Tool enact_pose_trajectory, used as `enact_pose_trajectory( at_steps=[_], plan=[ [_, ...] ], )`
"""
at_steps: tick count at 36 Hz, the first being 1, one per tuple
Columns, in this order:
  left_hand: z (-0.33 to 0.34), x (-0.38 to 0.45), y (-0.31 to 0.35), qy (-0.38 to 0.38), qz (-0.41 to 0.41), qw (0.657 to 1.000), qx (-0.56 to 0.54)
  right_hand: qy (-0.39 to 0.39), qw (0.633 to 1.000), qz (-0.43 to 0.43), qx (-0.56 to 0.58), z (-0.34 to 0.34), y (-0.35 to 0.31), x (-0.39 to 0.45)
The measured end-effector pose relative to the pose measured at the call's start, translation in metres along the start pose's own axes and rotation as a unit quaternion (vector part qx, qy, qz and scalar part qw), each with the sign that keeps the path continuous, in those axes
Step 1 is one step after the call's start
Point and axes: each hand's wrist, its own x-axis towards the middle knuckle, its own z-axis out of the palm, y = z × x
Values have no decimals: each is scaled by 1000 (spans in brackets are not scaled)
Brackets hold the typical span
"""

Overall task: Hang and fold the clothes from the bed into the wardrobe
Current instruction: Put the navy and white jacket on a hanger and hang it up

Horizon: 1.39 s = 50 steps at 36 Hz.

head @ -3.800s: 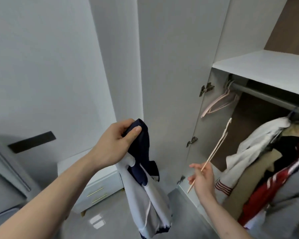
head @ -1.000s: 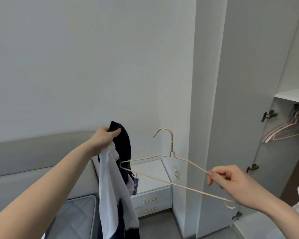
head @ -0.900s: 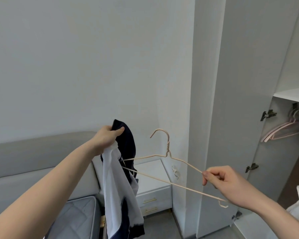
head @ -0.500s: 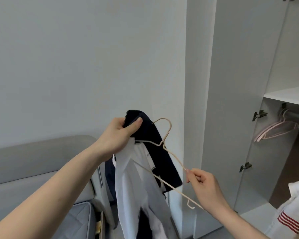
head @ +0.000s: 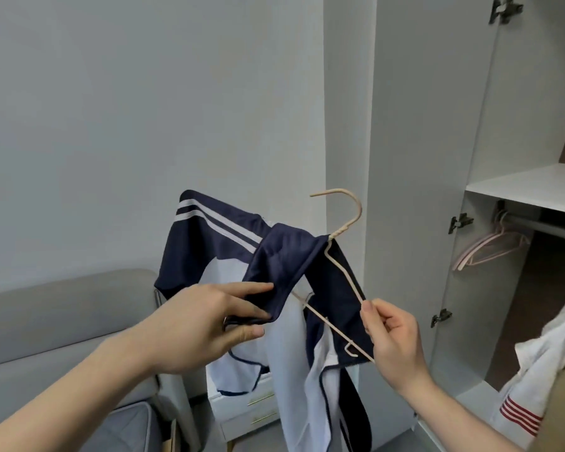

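The step in hand looks to be getting one garment onto its hanger, before anything reaches the rail. On the left, low in the room, the grey padded headboard [head: 62, 308] of the bed runs along the pale wall. The person's left hand [head: 206, 324] reaches across in front of it, thumb and fingers [head: 255, 288] pinching a fold of the navy and white sailor-style top with white stripes on its collar [head: 274, 272]. The top hangs in mid-air between the two hands, its navy collar draped over the neck of the thin beige wire hanger [head: 340, 256], its white body trailing down toward the floor. Behind it stands a white bedside cabinet with gold drawer handles [head: 252, 415], the only surface near.

The right hand [head: 392, 340] holds the hanger's near shoulder, fingers curled round the wire, with the hook pointing up and left.

My guess is that the cloth is on only in part. The next move probably calls for the left hand to pull the collar square over both shoulders of the wire while the right keeps the frame steady, then for the hook to be carried right.

Further right, the white wardrobe door [head: 437, 158] stands open. Inside, under a white shelf [head: 529, 187], pink empty hangers [head: 490, 249] hang on the rail, and a white garment with red stripes [head: 535, 386] shows at the near right edge.
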Motion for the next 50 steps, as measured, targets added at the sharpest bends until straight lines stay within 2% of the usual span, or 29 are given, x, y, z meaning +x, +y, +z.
enact_pose_trajectory(
  at_steps=[2, 3, 5, 7, 8, 10, 12, 14, 16, 18, 21, 22, 26, 30, 33, 38, 43, 47, 50],
  plan=[
    [-13, 4, 4, -3, 16, 1000, -2, -2, 1000, -2, 1, -2, -6, 2],
    [-22, 7, 6, 29, 29, 999, -34, -2, 1000, -5, -1, -2, -7, 3],
    [-39, 19, 7, 147, 56, 984, -79, -1, 1000, -9, -2, -3, -8, 2],
    [-50, 37, -1, 220, 49, 974, 5, -4, 1000, -10, -1, -2, -8, 2],
    [-52, 47, -7, 217, 32, 973, 71, -7, 1000, -8, 1, -1, -9, 2],
    [-51, 67, -20, 152, -4, 979, 139, -16, 1000, -6, 4, 1, -8, 1],
    [-45, 81, -27, 115, -21, 985, 125, -26, 1000, -1, 4, -1, -4, 0],
    [-41, 90, -36, 126, -41, 986, 106, -42, 999, 20, 13, -8, 1, 0],
    [-38, 94, -39, 145, -46, 982, 116, -57, 995, 71, 38, -18, 6, 3],
    [-35, 96, -39, 156, -46, 978, 130, -34, 985, 147, 89, -32, 16, 7],
    [-34, 98, -37, 172, -59, 977, 108, 44, 939, 287, 183, -49, 46, 0],
    [-35, 99, -39, 180, -65, 976, 102, 47, 925, 327, 187, -49, 56, -8],
    [-38, 103, -40, 195, -68, 975, 81, -70, 907, 406, 88, -25, 86, -53],
    [-42, 105, -38, 199, -59, 976, 73, -189, 900, 386, 74, 22, 82, -69],
    [-43, 105, -37, 197, -63, 975, 83, -206, 910, 344, 100, 55, 67, -62],
    [-48, 95, -47, 196, -75, 975, 69, -104, 935, 323, 104, 68, 72, -32],
    [-52, 67, -75, 177, -84, 978, 68, 29, 949, 292, 118, 13, 71, 23],
    [-40, 56, -86, 138, -57, 982, 115, 32, 966, 244, 80, -36, 47, 81],
    [-31, 59, -92, 129, -66, 982, 119, 39, 978, 200, 54, -58, 14, 115]
  ],
)
